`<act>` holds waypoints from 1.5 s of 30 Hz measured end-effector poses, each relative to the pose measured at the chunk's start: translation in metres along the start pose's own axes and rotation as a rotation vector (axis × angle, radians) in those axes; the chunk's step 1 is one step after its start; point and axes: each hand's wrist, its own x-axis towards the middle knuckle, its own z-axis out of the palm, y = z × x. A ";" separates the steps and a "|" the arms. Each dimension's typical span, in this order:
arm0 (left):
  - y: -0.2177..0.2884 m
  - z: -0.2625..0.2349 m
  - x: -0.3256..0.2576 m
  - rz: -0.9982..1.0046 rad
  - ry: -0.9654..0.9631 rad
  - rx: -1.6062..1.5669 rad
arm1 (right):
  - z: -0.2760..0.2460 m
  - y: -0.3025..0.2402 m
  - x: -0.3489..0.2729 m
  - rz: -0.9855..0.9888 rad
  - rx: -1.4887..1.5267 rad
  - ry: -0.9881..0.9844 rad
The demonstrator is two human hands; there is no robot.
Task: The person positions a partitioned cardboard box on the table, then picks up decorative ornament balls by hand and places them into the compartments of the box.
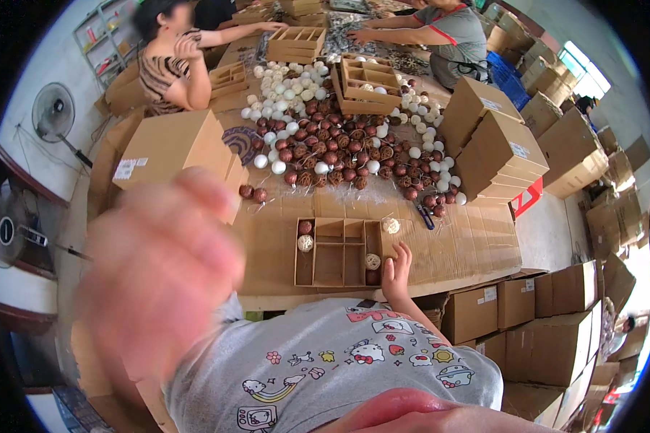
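Observation:
My left hand (170, 267) is raised close to the camera and smeared by motion, so its fingers cannot be made out. My right hand (397, 273) rests on the cardboard-covered table with fingers apart, just right of a shallow cardboard box (330, 252) with dividers. A brown ball (305, 226) and a white woven ball (305, 243) sit in its left compartment. On the right side lie another white woven ball (372, 262) and a dark brown ball (373, 277). A cream woven ball (391, 225) is on the table beyond my right fingers.
A large pile of brown and white balls (332, 148) covers the table's middle. Stacked cartons stand left (170, 151) and right (502, 155). Dark-handled pliers or scissors (426, 216) lie near the pile. Divided boxes (368, 83) sit farther back. Two people (170, 72) (455, 43) work across the table.

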 end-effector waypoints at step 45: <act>0.096 0.026 -0.075 0.067 -0.547 -0.837 | 0.002 0.014 -0.009 -0.007 -0.068 0.105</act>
